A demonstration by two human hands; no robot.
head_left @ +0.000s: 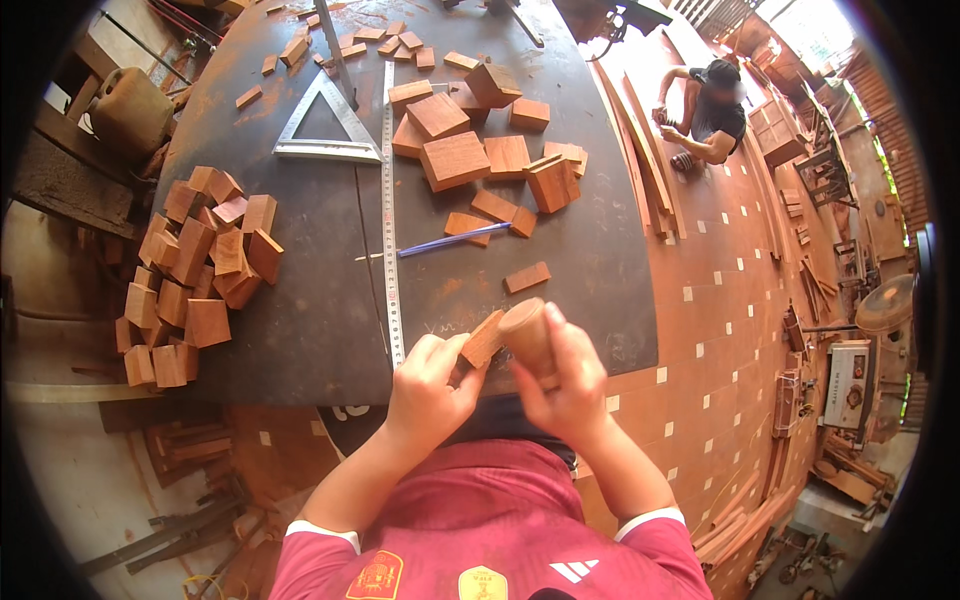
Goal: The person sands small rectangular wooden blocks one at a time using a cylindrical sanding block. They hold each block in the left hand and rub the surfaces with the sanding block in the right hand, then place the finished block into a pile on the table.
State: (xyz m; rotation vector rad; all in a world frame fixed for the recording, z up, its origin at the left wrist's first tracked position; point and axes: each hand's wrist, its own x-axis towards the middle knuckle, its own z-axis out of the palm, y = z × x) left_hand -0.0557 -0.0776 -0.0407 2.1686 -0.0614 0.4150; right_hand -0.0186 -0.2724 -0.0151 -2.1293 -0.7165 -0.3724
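My left hand is closed on a small wooden block, held tilted above the near edge of the dark tabletop. My right hand grips a tan, round-ended cylinder, its flat end facing up. The cylinder and the block are side by side; I cannot tell whether they touch. Just beyond my hands lies a single reddish block. A blue pen-like stick rests farther back, beside a long measuring strip set into or laid along the table.
A pile of wooden blocks sits at the left edge, and larger blocks are heaped at the middle back. A metal triangle square lies between them. On the tiled floor at right, a person crouches near long boards.
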